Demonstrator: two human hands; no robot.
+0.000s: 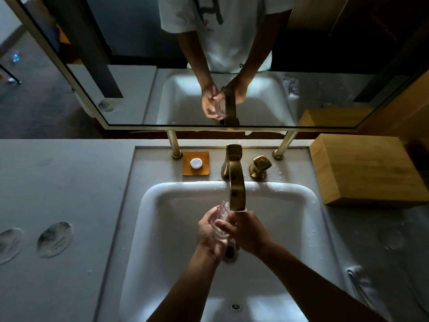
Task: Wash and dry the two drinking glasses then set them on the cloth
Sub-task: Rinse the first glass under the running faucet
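Honestly, biggest risk right now is the glass slipping: it's wet, clear and held over the hard white sink, just under the brass tap. If either grip loosens while it's being turned or rubbed, it could drop into the basin and chip or crack. It's also v. close to the spout end, so lifting it carelessly could knock the rim against the metal. Splash is a lesser worry; drops already sit on the worktop near the tap handle.

Left hand is curled round the glass from the left, fingers wrapped on its side, holding it tilted w/ the mouth toward the spout. Right hand is closed in on it from the other side, fingers bent over the near part; can't tell if it grips or only rubs.

Second glass: can't pick it out for sure. A pale cloth seems to lie on the worktop at right, but it's dim there.

Soap sits on an orange dish behind the basin, wooden box at right.
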